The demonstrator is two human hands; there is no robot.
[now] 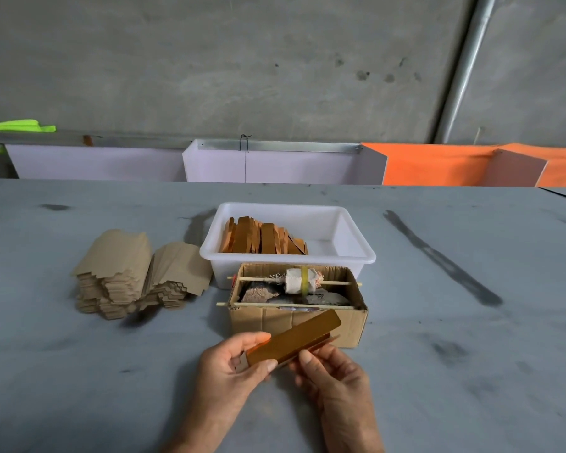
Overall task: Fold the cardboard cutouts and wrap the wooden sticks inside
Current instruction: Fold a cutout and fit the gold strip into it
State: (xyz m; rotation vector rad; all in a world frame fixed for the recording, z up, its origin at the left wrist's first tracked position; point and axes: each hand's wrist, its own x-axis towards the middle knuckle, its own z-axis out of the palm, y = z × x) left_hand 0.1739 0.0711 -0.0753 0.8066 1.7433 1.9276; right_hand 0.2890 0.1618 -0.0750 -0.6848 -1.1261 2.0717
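We observe both hands holding one folded cardboard cutout above the grey surface, just in front of an open cardboard box. The left hand pinches its near end, thumb on the glossy brown face and fingers curled behind. The right hand pinches the lower edge near the middle between thumb and fingers; thin stick ends show at the far end of the fold. We cannot tell how many sticks lie inside.

Two thin wooden sticks lie across the box's rim, one carrying a cloth wad with a yellow band. Behind the box stands a white plastic tub holding finished brown folded pieces. To the left, a stack of flat tan cutouts rests on the surface.
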